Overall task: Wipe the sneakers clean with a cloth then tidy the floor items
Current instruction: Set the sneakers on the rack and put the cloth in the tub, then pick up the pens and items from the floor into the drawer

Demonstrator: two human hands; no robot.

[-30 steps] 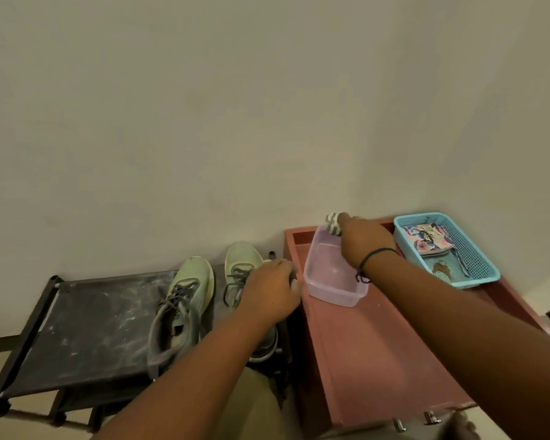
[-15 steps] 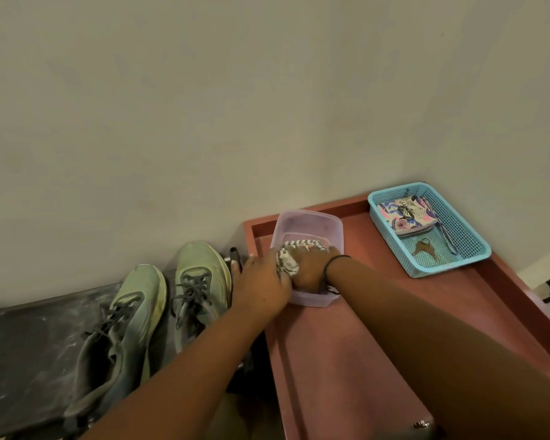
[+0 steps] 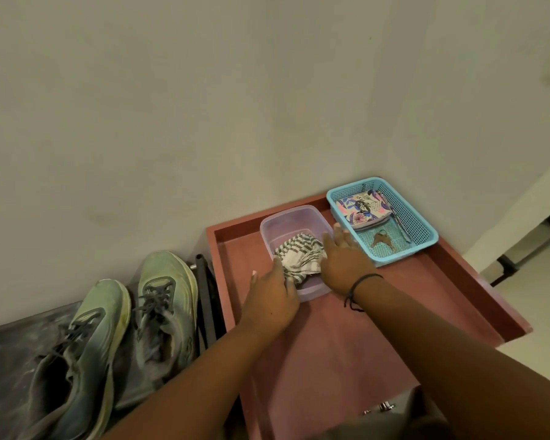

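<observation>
Since half a second ago the right hand [image 3: 340, 262] has let go of the striped cloth [image 3: 299, 256] and slid to the far-right side of the lilac tub [image 3: 294, 219], while the left hand [image 3: 272, 300] has come in over the tub's near corner. Right now the right hand lies with fingers straight and spread, holding nothing, its fingertips against the tub's right wall and just short of the blue basket [image 3: 419, 231] beyond them — it looks like a steadying touch, so the light tub does not skate on the red table [image 3: 331, 344]. Left hand's fingers curl down onto the near edge of the cloth, and I judge they are gathering or pinching it, though the fingertips are hidden under the hand. Cloth sits bunched inside the tub, between the two hands, draped over its near part. To the left of the left hand, on a dark rack [image 3: 10, 350] lower than the table, the pair of green sneakers [image 3: 131, 328] stands side by side, toes to the wall, grubby at the soles — wiping seems not yet begun. Keys and a patterned pouch lie in the basket.
</observation>
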